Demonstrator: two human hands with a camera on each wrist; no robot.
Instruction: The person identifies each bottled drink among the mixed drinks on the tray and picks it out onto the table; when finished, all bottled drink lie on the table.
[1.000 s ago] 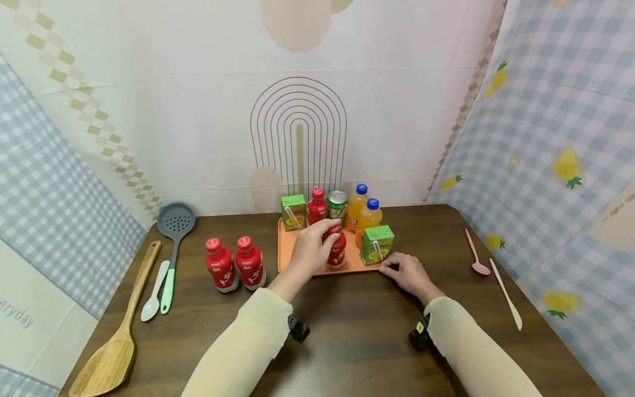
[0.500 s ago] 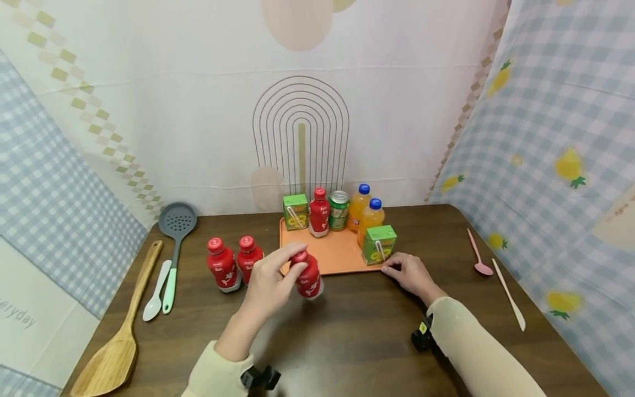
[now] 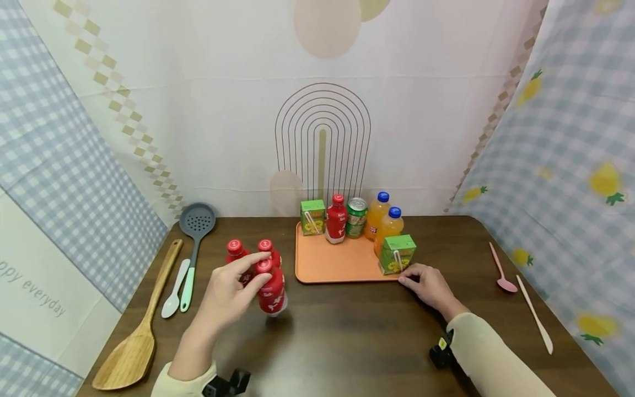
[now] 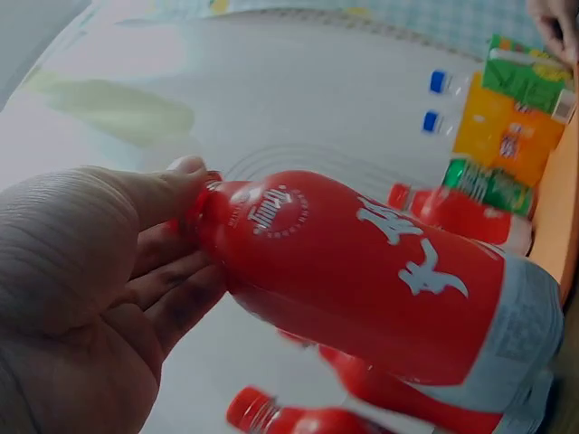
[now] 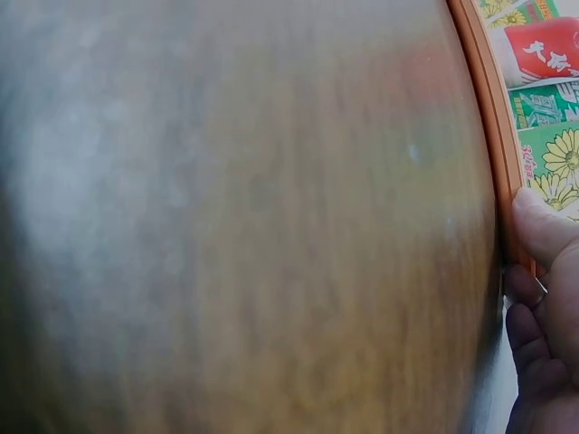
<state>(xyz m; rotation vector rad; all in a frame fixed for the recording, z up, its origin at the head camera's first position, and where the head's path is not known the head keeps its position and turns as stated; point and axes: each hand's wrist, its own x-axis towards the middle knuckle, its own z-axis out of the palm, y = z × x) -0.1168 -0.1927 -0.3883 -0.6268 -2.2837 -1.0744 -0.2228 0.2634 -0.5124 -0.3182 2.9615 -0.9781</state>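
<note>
My left hand (image 3: 225,295) grips a red plastic drink bottle (image 3: 272,292) by its cap and neck. The bottle tilts slightly, close over the table in front of two more red bottles (image 3: 235,249), which it and the hand partly hide. In the left wrist view, thumb and fingers wrap the neck of the held bottle (image 4: 362,271). At the right, my right hand (image 3: 428,286) pinches the front right corner of an orange tray (image 3: 332,270). The right wrist view has the thumb against the tray's rim (image 5: 493,117), beside a green juice box (image 3: 398,253).
Along the tray's back stand another juice box (image 3: 312,218), a red bottle (image 3: 337,220), a green can (image 3: 356,218) and two orange drinks (image 3: 388,229). Left lie a wooden spatula (image 3: 134,353), white spoon (image 3: 173,295) and grey skimmer (image 3: 197,220); right, a pink spoon (image 3: 505,284) and white knife (image 3: 538,320).
My left hand has lifted the red bottle off the tray and carried it left and toward me, to the other two red bottles. The right hand keeps its place at the tray corner.
</note>
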